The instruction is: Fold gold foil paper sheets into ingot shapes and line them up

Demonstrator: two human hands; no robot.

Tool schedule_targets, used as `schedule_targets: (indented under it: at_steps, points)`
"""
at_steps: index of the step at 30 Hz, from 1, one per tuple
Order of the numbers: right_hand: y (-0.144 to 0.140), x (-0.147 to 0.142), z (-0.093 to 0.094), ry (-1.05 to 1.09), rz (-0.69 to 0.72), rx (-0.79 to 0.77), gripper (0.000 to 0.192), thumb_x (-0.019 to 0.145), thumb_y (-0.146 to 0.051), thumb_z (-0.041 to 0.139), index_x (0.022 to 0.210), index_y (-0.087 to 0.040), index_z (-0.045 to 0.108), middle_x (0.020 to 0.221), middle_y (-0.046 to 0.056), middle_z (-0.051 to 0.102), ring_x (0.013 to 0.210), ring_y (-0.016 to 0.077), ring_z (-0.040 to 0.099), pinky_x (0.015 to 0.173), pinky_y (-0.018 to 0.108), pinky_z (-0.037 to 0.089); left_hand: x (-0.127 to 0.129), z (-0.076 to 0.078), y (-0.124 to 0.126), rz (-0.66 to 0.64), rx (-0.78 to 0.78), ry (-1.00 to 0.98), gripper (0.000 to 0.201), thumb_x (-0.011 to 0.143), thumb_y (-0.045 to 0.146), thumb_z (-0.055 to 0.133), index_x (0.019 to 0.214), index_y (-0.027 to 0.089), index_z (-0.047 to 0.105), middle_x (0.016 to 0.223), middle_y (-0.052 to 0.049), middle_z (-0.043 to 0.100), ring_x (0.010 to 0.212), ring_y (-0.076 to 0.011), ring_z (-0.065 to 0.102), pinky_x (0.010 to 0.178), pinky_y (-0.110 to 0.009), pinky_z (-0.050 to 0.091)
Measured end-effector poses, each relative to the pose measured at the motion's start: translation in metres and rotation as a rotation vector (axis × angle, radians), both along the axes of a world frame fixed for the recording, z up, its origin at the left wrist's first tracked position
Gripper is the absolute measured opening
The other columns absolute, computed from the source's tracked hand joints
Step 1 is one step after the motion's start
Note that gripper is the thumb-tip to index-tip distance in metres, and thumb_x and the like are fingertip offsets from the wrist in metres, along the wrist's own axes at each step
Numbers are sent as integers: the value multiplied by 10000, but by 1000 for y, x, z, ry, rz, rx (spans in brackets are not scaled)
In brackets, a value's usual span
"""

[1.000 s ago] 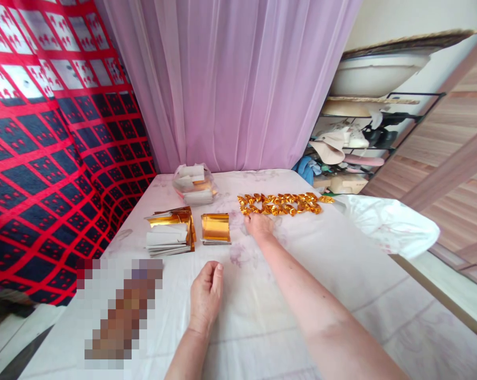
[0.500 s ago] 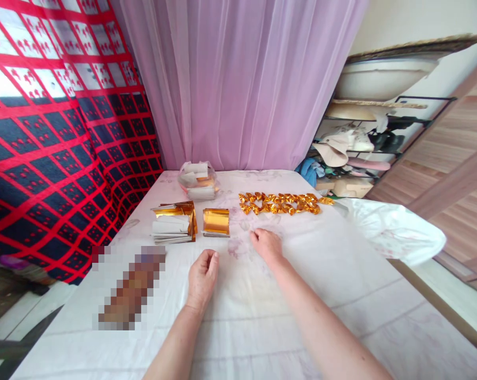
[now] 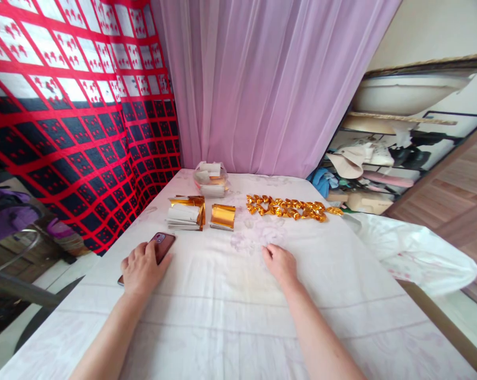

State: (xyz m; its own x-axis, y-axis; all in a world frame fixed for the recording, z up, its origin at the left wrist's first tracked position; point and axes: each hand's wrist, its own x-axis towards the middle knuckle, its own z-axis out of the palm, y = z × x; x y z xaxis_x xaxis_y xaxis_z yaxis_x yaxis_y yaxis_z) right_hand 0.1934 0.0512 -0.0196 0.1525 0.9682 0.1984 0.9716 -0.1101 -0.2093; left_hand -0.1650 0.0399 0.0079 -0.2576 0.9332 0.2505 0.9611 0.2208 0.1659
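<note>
My left hand [image 3: 141, 268] lies flat on a dark phone [image 3: 164, 243] at the left of the white-covered table [image 3: 238, 316]. My right hand [image 3: 280, 261] rests palm down on the cloth near the middle, holding nothing. Farther back stand a stack of gold and white paper sheets [image 3: 185, 212] and a smaller gold foil stack [image 3: 222, 216]. To their right runs a row of several folded gold paper pieces [image 3: 292, 207]. A clear bag of papers [image 3: 210, 179] sits at the table's far edge.
A pink curtain [image 3: 262, 84] hangs behind the table and a red and black patterned blanket [image 3: 64, 121] covers the left side. A shelf with hats and a basin [image 3: 381, 153] stands at the right. A white plastic bag [image 3: 416, 253] lies over the table's right edge.
My left hand moved left onto the phone. My right hand drew back from the folded gold pieces toward me and now rests on the cloth. The view shifted left.
</note>
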Motion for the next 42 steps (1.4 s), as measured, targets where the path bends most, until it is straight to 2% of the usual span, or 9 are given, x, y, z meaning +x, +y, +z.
schedule_targets:
  at_steps: [3,9,14,17,22,26,35,38,42]
  points:
    - [1,0,-1,9,15,13,336,943,-348,458,711,-212,659,709,35,690,586,137,515,573,287,205,-10,-3,-3,72,-85,22,702,838,612,455,1335,116,471,1264,-208,572,1141,-392,523,949,-519,350]
    - [0,1,-2,26,21,34,345,944,-351,454,692,-213,644,699,32,684,579,135,501,573,285,205,-10,3,1,86,-150,4,670,841,593,440,1317,124,490,1229,-216,590,1130,-399,543,913,-490,386]
    - [1,1,-1,39,14,38,351,940,-356,458,675,-212,638,684,31,677,583,138,510,569,279,210,-17,10,4,78,-83,-108,681,789,548,526,1321,124,492,1198,-227,604,1093,-403,579,881,-472,442]
    - [1,1,-1,49,13,41,361,940,-363,449,667,-214,633,688,33,681,589,142,517,570,279,215,-27,16,7,78,32,-509,718,723,550,616,1302,137,514,1183,-187,642,1089,-361,608,897,-446,476]
    - [1,2,-3,55,10,38,355,938,-360,446,669,-218,627,696,37,689,590,148,520,570,280,216,-32,22,-1,-34,-52,-1615,641,708,635,652,1107,133,635,1058,-152,713,927,-282,689,822,-414,562]
    - [1,2,-4,58,16,45,357,942,-358,439,676,-211,626,712,44,698,590,145,519,575,282,214,-20,14,-11,-212,-123,-2042,651,811,653,555,1210,142,611,1193,-154,679,1052,-287,664,938,-455,529]
    - [1,4,-7,76,35,66,350,926,-354,454,667,-199,632,684,35,678,572,127,478,568,275,197,-19,-7,-5,-468,-229,-2327,642,885,481,550,1406,118,455,1169,-189,691,1112,-345,641,988,-554,474]
    - [2,4,-8,74,34,68,351,927,-357,453,672,-201,636,684,36,677,570,129,480,566,276,194,-17,-3,-5,-390,-204,-2308,609,892,464,526,1382,106,478,1161,-191,692,1079,-336,659,954,-539,501]
    - [2,5,-9,73,30,74,352,927,-362,456,668,-201,631,683,36,680,566,129,484,567,276,195,-18,10,-5,-147,-125,-2109,523,878,471,527,1255,113,581,1140,-164,703,999,-282,690,878,-434,558]
